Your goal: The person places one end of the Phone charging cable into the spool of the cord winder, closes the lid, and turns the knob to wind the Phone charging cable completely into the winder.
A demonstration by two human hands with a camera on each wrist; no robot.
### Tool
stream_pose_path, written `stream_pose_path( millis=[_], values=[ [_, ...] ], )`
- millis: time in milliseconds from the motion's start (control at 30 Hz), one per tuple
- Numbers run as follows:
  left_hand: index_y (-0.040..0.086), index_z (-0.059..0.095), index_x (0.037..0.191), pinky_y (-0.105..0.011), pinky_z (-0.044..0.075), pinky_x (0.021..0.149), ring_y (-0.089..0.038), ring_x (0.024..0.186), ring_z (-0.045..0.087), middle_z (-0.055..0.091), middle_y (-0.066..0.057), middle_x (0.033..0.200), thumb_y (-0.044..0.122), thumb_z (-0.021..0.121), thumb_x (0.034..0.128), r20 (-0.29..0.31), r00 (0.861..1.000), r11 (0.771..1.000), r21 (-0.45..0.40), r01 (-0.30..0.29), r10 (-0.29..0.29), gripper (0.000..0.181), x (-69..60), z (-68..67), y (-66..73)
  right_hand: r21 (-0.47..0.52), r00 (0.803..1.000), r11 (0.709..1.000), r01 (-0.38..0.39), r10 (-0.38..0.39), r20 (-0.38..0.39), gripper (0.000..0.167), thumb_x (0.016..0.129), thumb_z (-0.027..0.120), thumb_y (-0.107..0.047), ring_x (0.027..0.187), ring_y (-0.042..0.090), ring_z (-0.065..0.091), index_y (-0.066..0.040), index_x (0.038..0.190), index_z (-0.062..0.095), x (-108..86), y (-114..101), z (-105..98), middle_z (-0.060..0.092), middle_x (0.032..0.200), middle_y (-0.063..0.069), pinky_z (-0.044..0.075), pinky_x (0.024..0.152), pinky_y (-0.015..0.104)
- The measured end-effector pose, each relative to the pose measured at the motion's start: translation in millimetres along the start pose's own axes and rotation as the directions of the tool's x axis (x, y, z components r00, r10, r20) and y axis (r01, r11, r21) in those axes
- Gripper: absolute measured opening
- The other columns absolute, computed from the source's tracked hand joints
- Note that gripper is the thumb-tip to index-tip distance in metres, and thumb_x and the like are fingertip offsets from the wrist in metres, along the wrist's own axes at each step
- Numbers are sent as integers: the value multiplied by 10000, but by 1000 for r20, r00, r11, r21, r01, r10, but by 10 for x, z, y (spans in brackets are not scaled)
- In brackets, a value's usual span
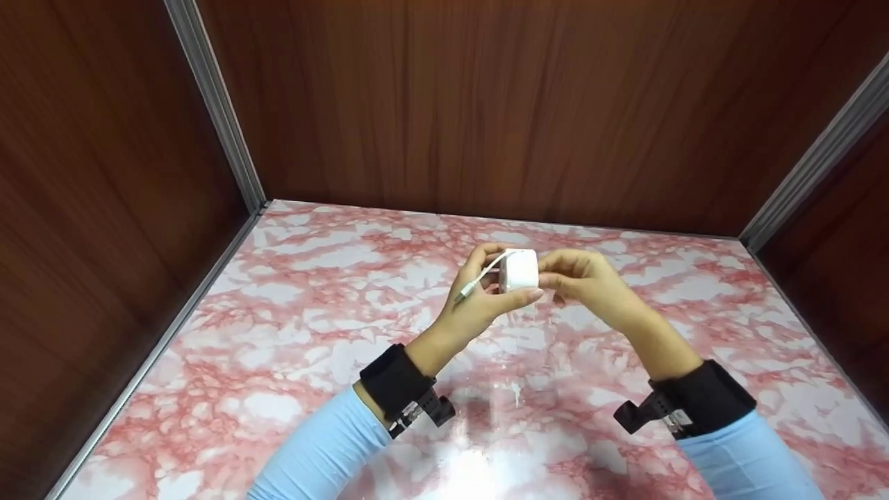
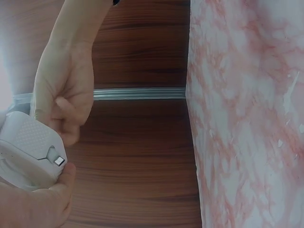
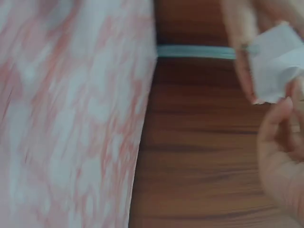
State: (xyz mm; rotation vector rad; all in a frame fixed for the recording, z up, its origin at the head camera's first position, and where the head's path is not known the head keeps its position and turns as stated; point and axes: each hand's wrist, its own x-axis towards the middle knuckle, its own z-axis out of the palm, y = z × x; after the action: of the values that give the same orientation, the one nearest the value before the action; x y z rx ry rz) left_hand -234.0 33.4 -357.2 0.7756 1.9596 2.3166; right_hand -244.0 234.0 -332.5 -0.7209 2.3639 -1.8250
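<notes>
A white charger block with rounded corners is held above the table. My left hand grips it, thumb along the near edge and fingers behind. A short white cable comes off its top left and ends in a plug over the back of that hand. Seen in the left wrist view, the block has a textured panel and a small metal connector in a notch. My right hand pinches at the block's right side with thumb and forefinger. White material by its fingertips is blurred.
A red-and-white marbled tabletop lies beneath both hands. Dark wood panels enclose it at the back and sides, with metal corner rails. Each wrist wears a black strap with a small camera mount.
</notes>
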Motion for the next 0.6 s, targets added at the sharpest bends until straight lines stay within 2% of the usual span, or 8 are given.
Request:
stream_pose_path(
  millis=[67, 133, 200, 267, 367, 467, 533, 600],
  values=[
    [57, 440, 1288, -291, 514, 833, -181, 1039, 580, 478, -131, 1252, 79, 798, 763, -2, 1000, 1000, 6, 6, -6, 636, 2, 0, 8, 90, 982, 978, -189, 186, 46, 110, 983, 557, -131, 662, 53, 520, -120, 911, 640, -4, -61, -1, 599, 770, -41, 437, 554, 181],
    [71, 447, 1281, -279, 512, 829, -181, 1045, 579, 479, -129, 1250, 85, 802, 763, -2, 1000, 1000, 17, 8, -8, 627, 1, -1, 10, 122, 950, 944, -308, 296, 101, 143, 1007, 512, -178, 670, 52, 509, -128, 907, 600, -5, -112, 14, 565, 750, -42, 422, 550, 176],
    [70, 452, 1279, -278, 506, 842, -184, 1056, 572, 481, -126, 1247, 81, 806, 761, -2, 1000, 1000, 25, 0, 0, 627, 0, -4, 9, 105, 931, 930, -354, 339, 134, 152, 1007, 498, -173, 656, 47, 501, -121, 897, 589, -1, -145, 33, 550, 730, -48, 416, 545, 174],
    [67, 456, 1280, -287, 501, 857, -188, 1064, 567, 480, -126, 1243, 79, 809, 759, 0, 1000, 999, 32, -8, 8, 630, -4, -8, 10, 78, 930, 933, -352, 338, 145, 133, 996, 507, -143, 648, 44, 493, -116, 895, 590, 7, -162, 53, 553, 728, -54, 410, 539, 170],
    [68, 458, 1280, -303, 493, 872, -192, 1064, 565, 477, -130, 1250, 81, 809, 759, 0, 1000, 999, 31, -10, 10, 628, -7, -17, 10, 66, 951, 952, -300, 292, 106, 101, 968, 547, -82, 610, 42, 456, -110, 887, 600, 18, -161, 73, 568, 730, -62, 379, 518, 169],
    [75, 455, 1279, -307, 497, 863, -191, 1056, 570, 468, -146, 1259, 92, 805, 764, 4, 1000, 1000, 29, -4, 4, 623, -10, -24, 20, 24, 982, 981, -190, 190, 15, 60, 927, 611, -34, 550, 31, 412, -58, 874, 627, 19, -133, 96, 581, 712, -73, 335, 474, 157],
    [73, 452, 1277, -300, 501, 849, -188, 1048, 572, 465, -157, 1263, 91, 802, 766, 7, 1000, 1000, 29, -8, 8, 620, -9, -25, 23, -58, 997, 997, -50, 46, -55, 61, 886, 652, 14, 555, 29, 423, -20, 837, 640, 20, -101, 117, 580, 702, -79, 345, 481, 157],
    [68, 454, 1273, -295, 501, 840, -183, 1037, 571, 469, -162, 1260, 87, 802, 764, 6, 1000, 999, 31, -17, 17, 617, -7, -26, 25, -200, 981, 969, 145, -166, -95, 102, 831, 685, 78, 579, 47, 433, -7, 793, 645, 23, -60, 140, 553, 691, -71, 346, 481, 159]
  ],
)
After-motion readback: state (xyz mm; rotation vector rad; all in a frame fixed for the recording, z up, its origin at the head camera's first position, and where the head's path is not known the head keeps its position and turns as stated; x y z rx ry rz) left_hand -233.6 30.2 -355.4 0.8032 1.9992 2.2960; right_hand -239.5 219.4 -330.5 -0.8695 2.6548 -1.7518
